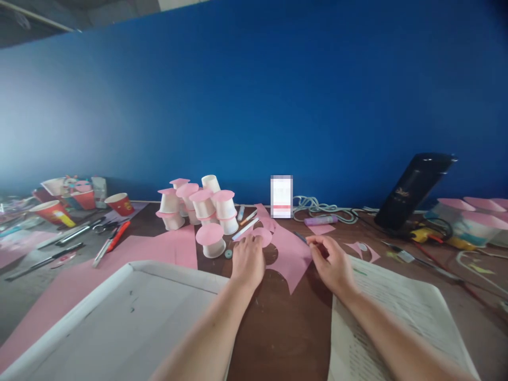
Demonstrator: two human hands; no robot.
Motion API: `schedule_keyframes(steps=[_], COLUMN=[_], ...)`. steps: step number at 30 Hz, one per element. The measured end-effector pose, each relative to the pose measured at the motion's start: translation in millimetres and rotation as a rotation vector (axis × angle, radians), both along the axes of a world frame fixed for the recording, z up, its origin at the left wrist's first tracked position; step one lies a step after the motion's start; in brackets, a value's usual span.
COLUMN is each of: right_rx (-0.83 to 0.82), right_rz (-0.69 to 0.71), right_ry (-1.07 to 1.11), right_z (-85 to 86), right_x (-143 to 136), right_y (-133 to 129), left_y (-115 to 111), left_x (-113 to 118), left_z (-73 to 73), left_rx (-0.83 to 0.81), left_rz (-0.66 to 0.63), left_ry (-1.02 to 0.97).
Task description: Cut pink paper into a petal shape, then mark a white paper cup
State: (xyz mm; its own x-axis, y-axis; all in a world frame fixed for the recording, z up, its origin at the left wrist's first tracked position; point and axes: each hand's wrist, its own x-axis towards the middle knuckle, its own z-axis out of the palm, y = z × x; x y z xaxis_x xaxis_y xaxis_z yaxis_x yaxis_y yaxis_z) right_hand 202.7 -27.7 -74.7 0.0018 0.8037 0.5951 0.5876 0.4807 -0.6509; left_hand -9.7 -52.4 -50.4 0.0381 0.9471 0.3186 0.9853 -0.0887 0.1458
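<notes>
My left hand [249, 260] is palm down on the brown table, fingers bent together at the edge of a small pink paper disc [262, 236]; its thumb is hidden. To the right, my right hand [332, 265] pinches a slim dark pen [300, 237] whose tip points away to the left. Under the pen lies a pink paper sheet [291, 259] with round bites cut from its edge. Just left of my left hand, a white paper cup [213, 248] stands upside down under a pink disc. Behind it, several more cups [204, 203] are stacked with pink discs between them.
A white tray [174, 301] fills the front left, with printed paper [392, 323] at the front right. Cutters [112, 242] and red cups [119, 204] lie far left. A phone [281, 197], a coiled cable [325, 207] and a tilted black container [413, 193] are at the back.
</notes>
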Motion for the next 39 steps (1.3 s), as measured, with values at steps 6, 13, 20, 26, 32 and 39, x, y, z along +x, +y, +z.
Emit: schedule_keyframes(steps=[6,13,20,26,32,39], right_rx=[-0.015,-0.04,-0.068,-0.054,-0.046,-0.049], right_rz=[-0.013,-0.006,0.008,0.018,0.036,0.028], right_ry=[-0.01,-0.029,-0.038,-0.047,-0.045,-0.048], right_z=[1.1,3.1,3.7,3.9,2.4,3.8], right_x=[-0.3,-1.0,-2.9,-3.7,-2.9,-1.7], right_y=[-1.6,-3.0,-5.4,-6.3,-6.0,-7.2], left_y=[-0.6,-1.3,-2.1,-4.1,-4.4,-6.2], left_x=[1.0,2.7,4.4,6.3,7.6,10.0], left_z=[0.3,-1.5,2.1,3.4,3.1,4.8], left_rx=[0.024,0.025,0.003,-0.013,-0.019,-0.02], left_rz=[-0.028,-0.076,-0.124,-0.13,-0.147,-0.188], left_ry=[0.015,0.016,0.013,0.013,0.01,0.012])
